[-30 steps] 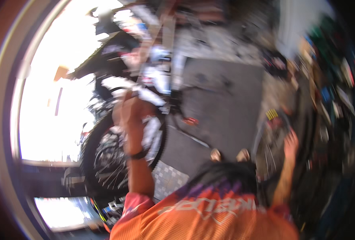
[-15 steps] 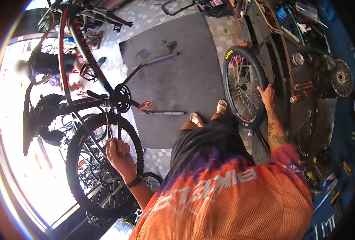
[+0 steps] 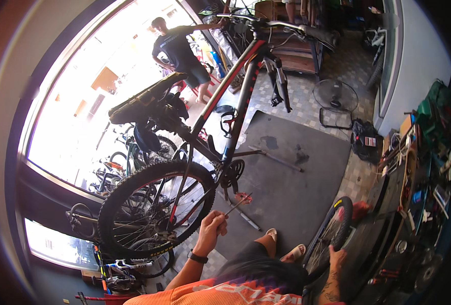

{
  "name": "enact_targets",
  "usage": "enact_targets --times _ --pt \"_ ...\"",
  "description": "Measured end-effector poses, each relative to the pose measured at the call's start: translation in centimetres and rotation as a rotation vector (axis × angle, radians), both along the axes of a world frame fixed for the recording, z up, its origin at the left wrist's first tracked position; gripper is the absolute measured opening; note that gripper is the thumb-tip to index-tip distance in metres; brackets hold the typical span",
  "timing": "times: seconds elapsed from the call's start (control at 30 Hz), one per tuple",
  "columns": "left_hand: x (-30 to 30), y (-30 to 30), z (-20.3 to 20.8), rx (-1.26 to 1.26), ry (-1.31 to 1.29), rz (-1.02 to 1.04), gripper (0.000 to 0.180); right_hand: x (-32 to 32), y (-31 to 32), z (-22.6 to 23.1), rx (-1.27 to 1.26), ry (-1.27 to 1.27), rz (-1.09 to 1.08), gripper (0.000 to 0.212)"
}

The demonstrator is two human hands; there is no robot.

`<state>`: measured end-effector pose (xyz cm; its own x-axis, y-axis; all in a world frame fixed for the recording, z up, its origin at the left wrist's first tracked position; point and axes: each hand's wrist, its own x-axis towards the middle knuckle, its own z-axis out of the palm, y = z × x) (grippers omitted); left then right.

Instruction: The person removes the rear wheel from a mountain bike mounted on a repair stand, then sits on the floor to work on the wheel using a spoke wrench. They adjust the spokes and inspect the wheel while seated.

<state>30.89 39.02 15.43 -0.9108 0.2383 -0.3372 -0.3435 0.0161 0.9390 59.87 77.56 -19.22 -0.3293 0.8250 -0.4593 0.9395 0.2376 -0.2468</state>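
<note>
Beside rear wheel (image 3: 157, 208), left hand (image 3: 213, 226) pinching thin tool (image 3: 235, 204) (fingers closed), right hand (image 3: 336, 255) on loose wheel (image 3: 329, 235)

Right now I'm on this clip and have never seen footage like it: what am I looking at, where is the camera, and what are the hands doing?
The camera sits on a person's head and looks down through a fisheye lens, so straight edges bend. The orange shirt at the bottom is the wearer's own. Their left hand pinches a thin rod-like tool in its fingers, beside the rear wheel of a red and black bicycle raised off the floor. Their right hand rests on a loose wheel standing upright. A dark mat covers the tiled floor, and a cluttered workbench runs along the right. Another person stands at the bright doorway.
</note>
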Motion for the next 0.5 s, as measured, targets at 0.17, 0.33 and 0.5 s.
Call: enact_targets --times 0.17,0.33,0.5 --pt "-1.1 -0.9 -2.3 -0.057 -0.126 0.036 0.020 -4.7 -1.2 -0.4 -0.102 -0.084 0.066 0.072" --pt "-5.5 1.0 -5.3 0.041 -0.211 -0.013 0.018 -12.4 0.2 0.7 -0.075 -0.061 0.123 0.070" --pt "-10.5 3.9 -5.0 0.106 -0.164 -0.069 0.018 -20.2 1.6 4.7 -0.048 -0.098 0.255 0.071"
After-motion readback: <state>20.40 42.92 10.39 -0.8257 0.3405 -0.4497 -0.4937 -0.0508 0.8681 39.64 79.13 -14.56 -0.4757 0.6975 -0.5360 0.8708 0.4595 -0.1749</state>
